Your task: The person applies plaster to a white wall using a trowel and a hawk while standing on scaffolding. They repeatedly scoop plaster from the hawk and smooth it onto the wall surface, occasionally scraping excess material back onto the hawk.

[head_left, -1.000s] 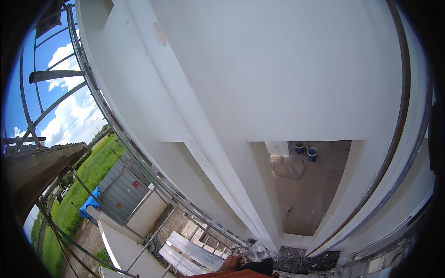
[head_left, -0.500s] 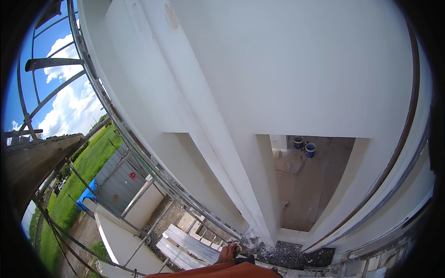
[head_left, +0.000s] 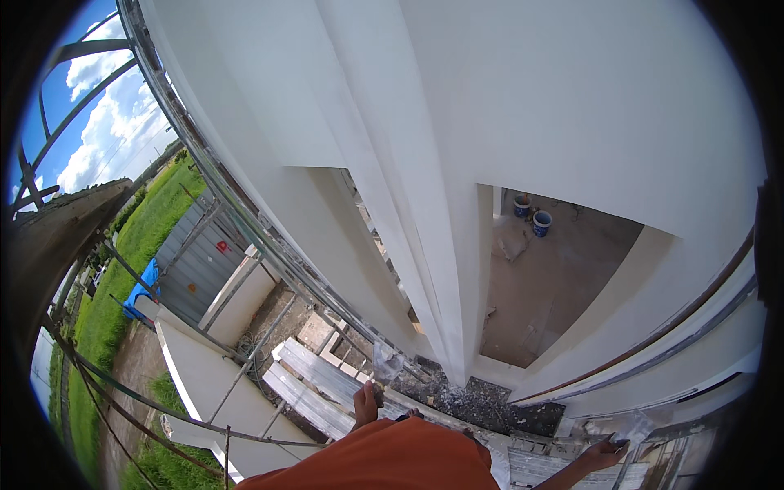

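Observation:
My left hand (head_left: 367, 405) is closed around the handle of a putty knife (head_left: 387, 360); its wide, pale grey blade points up and away from me. Out to the right, my right hand (head_left: 603, 454) grips another flat tool (head_left: 635, 428) with a broad light blade, perhaps a second putty knife. Both blades look smeared, and their edges are hard to make out. Ahead of me rises a smooth white wall (head_left: 572, 98) with a projecting vertical column (head_left: 412, 163). Neither tool visibly touches it.
Beside the column is a window opening (head_left: 563, 278); two blue-and-white buckets (head_left: 541, 223) stand on the floor inside. Scaffold poles (head_left: 245, 245) run along the left. Below lie metal planks (head_left: 327, 384) and a dark, white-spattered ledge (head_left: 498, 408). A brown pipe (head_left: 645, 347) curves at right.
My view has shifted, so the wall openings sit higher. My left hand has come up further into view with the putty knife. My right hand and its tool now show at lower right.

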Available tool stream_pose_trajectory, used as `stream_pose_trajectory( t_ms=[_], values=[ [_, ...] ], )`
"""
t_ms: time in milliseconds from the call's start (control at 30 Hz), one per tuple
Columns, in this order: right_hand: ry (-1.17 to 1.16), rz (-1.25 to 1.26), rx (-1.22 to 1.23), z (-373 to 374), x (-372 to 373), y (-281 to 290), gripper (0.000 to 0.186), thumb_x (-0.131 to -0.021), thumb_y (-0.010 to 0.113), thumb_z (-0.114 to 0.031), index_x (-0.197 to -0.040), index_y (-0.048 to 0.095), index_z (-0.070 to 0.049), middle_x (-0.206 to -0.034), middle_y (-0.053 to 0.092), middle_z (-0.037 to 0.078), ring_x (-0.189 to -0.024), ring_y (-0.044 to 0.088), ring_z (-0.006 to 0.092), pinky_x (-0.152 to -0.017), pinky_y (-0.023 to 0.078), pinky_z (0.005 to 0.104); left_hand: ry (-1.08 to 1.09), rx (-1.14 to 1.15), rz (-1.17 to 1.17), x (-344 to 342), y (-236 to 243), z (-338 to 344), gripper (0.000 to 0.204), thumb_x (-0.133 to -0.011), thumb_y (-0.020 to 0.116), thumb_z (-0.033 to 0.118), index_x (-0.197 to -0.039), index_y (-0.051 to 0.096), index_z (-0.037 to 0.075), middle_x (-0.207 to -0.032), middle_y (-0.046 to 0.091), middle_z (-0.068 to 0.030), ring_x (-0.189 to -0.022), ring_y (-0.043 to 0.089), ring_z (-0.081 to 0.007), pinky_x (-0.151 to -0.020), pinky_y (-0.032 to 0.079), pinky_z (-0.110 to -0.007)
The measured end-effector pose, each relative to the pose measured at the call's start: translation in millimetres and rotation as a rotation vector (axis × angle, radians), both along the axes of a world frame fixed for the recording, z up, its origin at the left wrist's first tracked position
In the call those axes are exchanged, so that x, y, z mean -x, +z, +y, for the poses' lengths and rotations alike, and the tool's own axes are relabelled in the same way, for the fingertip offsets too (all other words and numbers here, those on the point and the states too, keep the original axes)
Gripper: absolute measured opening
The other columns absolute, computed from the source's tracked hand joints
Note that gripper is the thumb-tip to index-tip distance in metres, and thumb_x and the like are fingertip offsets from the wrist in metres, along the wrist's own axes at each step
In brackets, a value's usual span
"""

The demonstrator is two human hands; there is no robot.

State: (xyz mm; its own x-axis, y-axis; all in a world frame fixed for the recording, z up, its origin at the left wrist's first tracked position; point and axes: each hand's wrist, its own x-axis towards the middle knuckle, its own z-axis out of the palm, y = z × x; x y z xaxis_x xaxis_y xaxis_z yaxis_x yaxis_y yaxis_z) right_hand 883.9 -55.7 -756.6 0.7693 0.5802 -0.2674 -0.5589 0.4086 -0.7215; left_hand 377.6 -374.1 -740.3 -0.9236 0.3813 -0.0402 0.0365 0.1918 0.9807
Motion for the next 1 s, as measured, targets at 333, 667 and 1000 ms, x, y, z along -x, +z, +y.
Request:
stream_pose_trajectory(
  t_ms=[333,667,1000],
  values=[
    [0.664,-0.005,-0.069,-13,206,109,0.037,-0.087,0.063,-0.013,-0.117,0.048,0.003,-0.111,0.056,0.012,-0.094,0.059,0.0187,-0.075,0.052,0.0278,0.03,-0.154,0.007,-13,73,21,0.019,-0.093,0.052,0.016,-0.093,0.056,-0.002,-0.07,0.056,-0.0028,-0.064,0.051,-0.0093,-0.059,0.041,-0.025],
    [1.407,0.088,-0.295,-76,335,186,0.018,-0.088,0.057,-0.002,-0.105,0.054,-0.001,-0.092,0.061,0.004,-0.08,0.062,0.0123,-0.074,0.056,0.0305,0.068,-0.139,0.535,-9,192,87,0.012,-0.087,0.057,0.001,-0.08,0.048,-0.001,-0.066,0.048,-0.0069,-0.057,0.045,-0.0137,-0.051,0.035,-0.029],
    [1.835,0.3,-0.375,-70,412,207,0.014,-0.086,0.062,-0.003,-0.099,0.055,-0.001,-0.093,0.063,0.008,-0.083,0.063,0.015,-0.077,0.054,0.0324,-0.085,0.121,1.004,-13,227,93,0.016,-0.082,0.059,-0.002,-0.099,0.058,-0.002,-0.079,0.052,-0.0112,-0.065,0.052,-0.0263,-0.055,0.041,-0.034]
  ],
)
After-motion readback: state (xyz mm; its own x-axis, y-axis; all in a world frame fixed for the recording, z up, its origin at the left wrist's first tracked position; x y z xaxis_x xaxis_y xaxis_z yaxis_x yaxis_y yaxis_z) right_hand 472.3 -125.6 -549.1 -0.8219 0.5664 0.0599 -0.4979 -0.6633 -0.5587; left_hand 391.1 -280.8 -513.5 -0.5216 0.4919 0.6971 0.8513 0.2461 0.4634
